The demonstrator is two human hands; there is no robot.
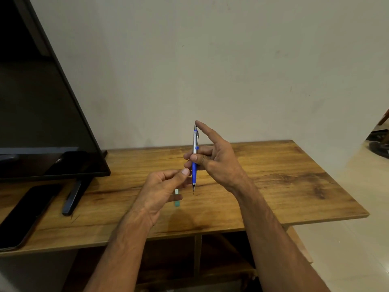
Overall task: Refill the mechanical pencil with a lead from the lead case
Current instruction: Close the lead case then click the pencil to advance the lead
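My right hand holds the mechanical pencil upright above the wooden table, tip down. The pencil has a silver upper barrel, a blue grip and a dark tip with a short lead showing. My right index finger rests on its top end. My left hand is just left of the pencil's grip, thumb and fingers pinched close together; I cannot tell whether anything is between them. The lead case, a slim whitish stick with a teal end, lies on the table partly hidden behind my left hand.
A dark monitor on a black foot stands at the left of the table. A black phone lies flat at the near left edge. A plain wall is behind; tiled floor lies to the right.
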